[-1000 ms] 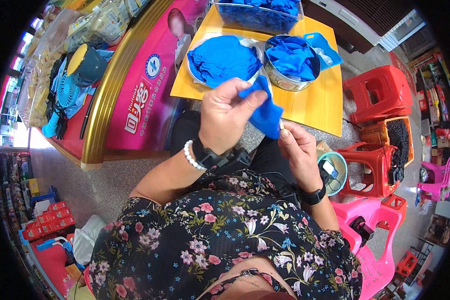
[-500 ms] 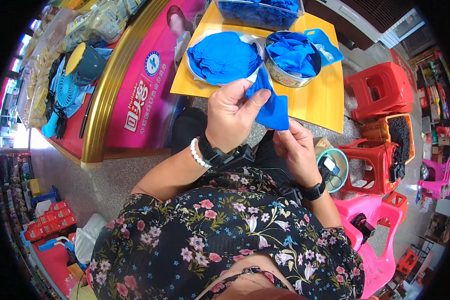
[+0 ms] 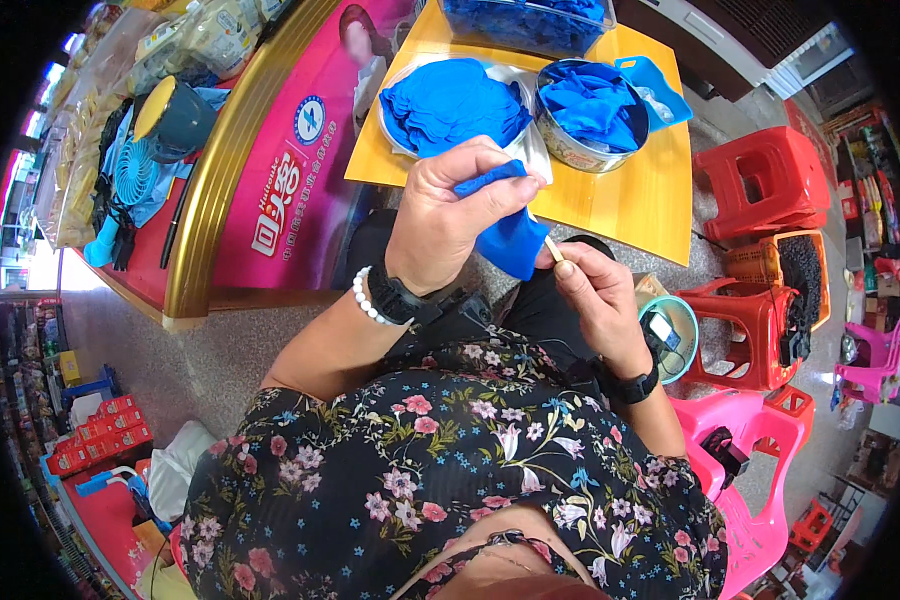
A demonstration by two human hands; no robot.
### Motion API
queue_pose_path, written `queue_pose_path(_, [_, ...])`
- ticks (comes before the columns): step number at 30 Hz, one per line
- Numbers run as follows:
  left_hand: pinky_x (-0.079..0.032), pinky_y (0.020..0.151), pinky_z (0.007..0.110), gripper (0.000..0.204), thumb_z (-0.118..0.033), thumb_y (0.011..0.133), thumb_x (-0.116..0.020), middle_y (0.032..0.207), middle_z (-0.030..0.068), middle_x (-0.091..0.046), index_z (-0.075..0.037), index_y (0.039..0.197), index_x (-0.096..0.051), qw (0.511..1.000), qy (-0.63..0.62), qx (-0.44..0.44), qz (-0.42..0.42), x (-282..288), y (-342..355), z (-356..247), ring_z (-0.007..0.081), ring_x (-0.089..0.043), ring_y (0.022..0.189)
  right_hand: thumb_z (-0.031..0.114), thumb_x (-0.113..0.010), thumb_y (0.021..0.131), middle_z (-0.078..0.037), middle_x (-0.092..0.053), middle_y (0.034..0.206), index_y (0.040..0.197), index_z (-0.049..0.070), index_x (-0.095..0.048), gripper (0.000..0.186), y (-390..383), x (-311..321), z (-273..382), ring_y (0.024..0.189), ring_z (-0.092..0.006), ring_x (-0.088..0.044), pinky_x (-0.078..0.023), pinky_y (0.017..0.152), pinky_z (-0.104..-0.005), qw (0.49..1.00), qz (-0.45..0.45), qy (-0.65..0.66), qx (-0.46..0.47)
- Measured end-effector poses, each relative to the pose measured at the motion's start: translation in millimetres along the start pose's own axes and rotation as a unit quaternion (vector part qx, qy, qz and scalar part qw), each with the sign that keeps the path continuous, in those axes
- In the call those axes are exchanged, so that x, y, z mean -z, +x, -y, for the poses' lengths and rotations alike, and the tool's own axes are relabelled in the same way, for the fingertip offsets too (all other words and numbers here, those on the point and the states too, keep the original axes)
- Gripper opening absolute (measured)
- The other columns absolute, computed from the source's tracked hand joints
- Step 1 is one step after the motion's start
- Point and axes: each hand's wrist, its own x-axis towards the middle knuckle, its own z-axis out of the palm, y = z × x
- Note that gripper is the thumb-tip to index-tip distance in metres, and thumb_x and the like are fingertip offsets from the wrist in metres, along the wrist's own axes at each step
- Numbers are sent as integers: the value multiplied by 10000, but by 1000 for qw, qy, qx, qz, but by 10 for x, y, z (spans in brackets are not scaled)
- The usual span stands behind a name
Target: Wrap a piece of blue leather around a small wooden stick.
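Note:
In front of my chest, my left hand (image 3: 455, 205) pinches a small piece of blue fabric (image 3: 511, 246) that hangs down from the fingers. My right hand (image 3: 598, 295) grips a thin pale stick (image 3: 555, 249) between thumb and fingers, its upper end beside the fabric's lower right edge. Whether stick and fabric are joined, I cannot tell. Just beyond my left hand, a flat pile of blue fabric pieces (image 3: 450, 108) lies in a round dish on the yellow table (image 3: 660, 215). A round tin (image 3: 580, 157) to its right holds more crumpled blue pieces.
A clear bin (image 3: 520, 38) of blue pieces stands at the table's far edge, a light blue scoop-like container (image 3: 660, 90) by the tin. Left is a pink, gold-edged counter (image 3: 290, 200). Red stools (image 3: 760, 180) and a pale green bucket (image 3: 682, 350) stand right.
The blue fabric has folded down and turned in my left hand, which has shifted slightly left. My right hand has moved a little lower, and the pale stick now shows in its fingers.

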Motion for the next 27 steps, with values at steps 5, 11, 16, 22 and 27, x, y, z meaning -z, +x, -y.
queue_pose_path(5, [-391, 622, 224, 40, 4, 764, -679, 739, 21, -556, 10, 802, -666, 975, 163, -22, 148, -7, 15, -59, 93, -513, 714, 115, -523, 926, -59, -640, 923, 999, -15, -634, 186, -4, 59, 13, 841, -110, -559, -435, 761, -246, 999, 47, -20, -2])
queue_pose_path(11, [-427, 664, 207, 79, -18, 783, -681, 789, 5, -583, 5, 858, -673, 982, 157, 22, 100, -56, 3, 0, 79, -528, 720, 137, -519, 932, -38, -627, 896, 999, -13, -628, 197, -11, 15, -6, 811, -100, -542, -427, 735, -237, 1000, 22, -3, -21])
queue_pose_path(16, [-416, 630, 175, 178, -58, 824, -669, 816, -36, -590, -14, 994, -635, 998, 48, 39, -1, -151, -93, 4, 16, -488, 714, 147, -520, 935, 14, -582, 835, 990, -3, -632, 195, -19, 35, 3, 694, -52, -451, -375, 626, -197, 997, -7, 60, -50])
queue_pose_path(22, [-398, 510, 219, 158, -113, 837, -662, 643, 24, -569, 0, 760, -583, 957, 269, -106, -8, 3, -118, 10, 46, -485, 584, 144, -516, 937, 26, -562, 814, 984, -5, -633, 195, -17, 19, 13, 658, -40, -404, -341, 582, -191, 998, -10, 56, -37])
queue_pose_path(27, [-336, 446, 248, 233, -101, 825, -664, 567, 40, -481, -5, 670, -520, 941, 328, -72, 37, -8, -97, -118, 54, -420, 519, 144, -519, 935, 21, -566, 816, 989, -5, -636, 197, 10, 25, -46, 664, -44, -417, -351, 592, -191, 997, 0, 75, -37])
